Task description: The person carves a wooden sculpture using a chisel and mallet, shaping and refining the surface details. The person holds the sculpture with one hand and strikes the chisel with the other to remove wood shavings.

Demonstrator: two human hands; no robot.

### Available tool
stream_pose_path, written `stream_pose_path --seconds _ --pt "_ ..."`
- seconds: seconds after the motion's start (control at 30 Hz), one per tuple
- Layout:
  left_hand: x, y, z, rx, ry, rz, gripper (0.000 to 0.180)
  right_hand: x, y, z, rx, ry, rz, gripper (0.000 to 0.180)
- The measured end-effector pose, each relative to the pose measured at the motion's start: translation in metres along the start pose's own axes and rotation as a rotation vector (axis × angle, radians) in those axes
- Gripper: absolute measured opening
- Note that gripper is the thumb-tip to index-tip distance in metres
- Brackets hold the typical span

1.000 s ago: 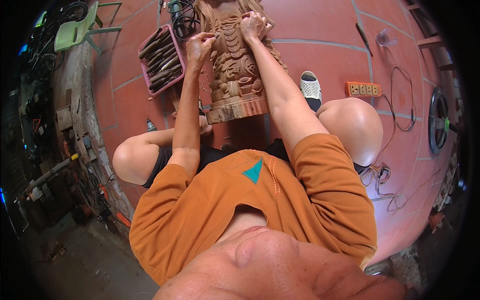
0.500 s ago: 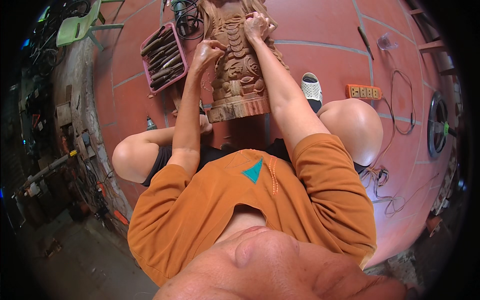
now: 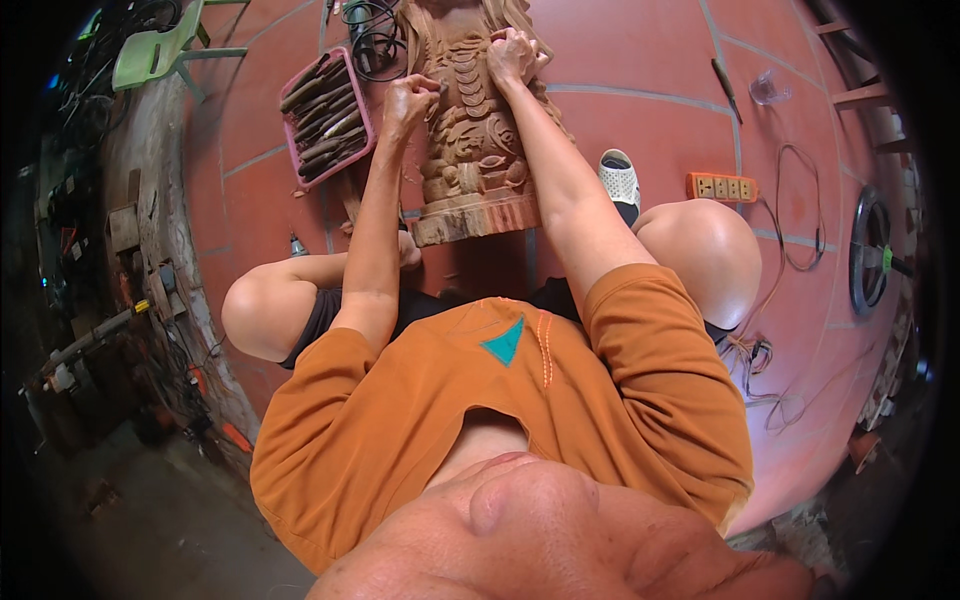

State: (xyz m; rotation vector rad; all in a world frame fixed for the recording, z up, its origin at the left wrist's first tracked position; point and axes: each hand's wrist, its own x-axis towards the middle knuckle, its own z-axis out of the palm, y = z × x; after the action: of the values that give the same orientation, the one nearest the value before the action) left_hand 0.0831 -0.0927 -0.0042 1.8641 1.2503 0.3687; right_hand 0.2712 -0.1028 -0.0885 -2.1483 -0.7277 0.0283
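A brown wood carving (image 3: 468, 160) with deep relief lies on the floor between my legs. Its flat, lighter base is nearest me, and its far end runs out of view at the top. At its left edge is my left hand (image 3: 408, 104), with thumb and fingertips pinched together; something small may be between them, but I cannot make it out. My right hand (image 3: 514, 58) rests farther up on the carving's right side, its fingers curled in against the wood. Whatever those fingers may hold is hidden.
Left of the carving sits a pink basket (image 3: 371, 137) of wood-handled tools. A black cable (image 3: 385, 75) coils beyond it. On the right are an orange power strip (image 3: 722, 187), a dark-handled tool (image 3: 727, 88), a clear cup (image 3: 768, 90) and a black wheel (image 3: 872, 250). A green chair (image 3: 150, 55) stands far left.
My left hand's pinched fingertips have shifted slightly up and left, toward the carving's edge. My right hand stays in nearly the same spot on the wood.
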Motion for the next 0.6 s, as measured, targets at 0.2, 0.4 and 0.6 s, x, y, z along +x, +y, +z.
stream_pose_path --seconds 0.2,0.4,0.6 --pt "-0.010 -0.004 -0.016 0.131 -0.119 -0.038 0.016 0.013 0.008 0.002 0.146 -0.150 0.095 0.018" --pt "-0.003 0.014 -0.020 -0.232 0.129 0.121 0.024 0.047 0.035 -0.021 0.540 -0.236 0.218 0.023" --pt "-0.001 0.040 0.012 -0.414 0.265 0.195 0.032 0.028 0.014 -0.044 0.722 -0.289 0.110 0.018"
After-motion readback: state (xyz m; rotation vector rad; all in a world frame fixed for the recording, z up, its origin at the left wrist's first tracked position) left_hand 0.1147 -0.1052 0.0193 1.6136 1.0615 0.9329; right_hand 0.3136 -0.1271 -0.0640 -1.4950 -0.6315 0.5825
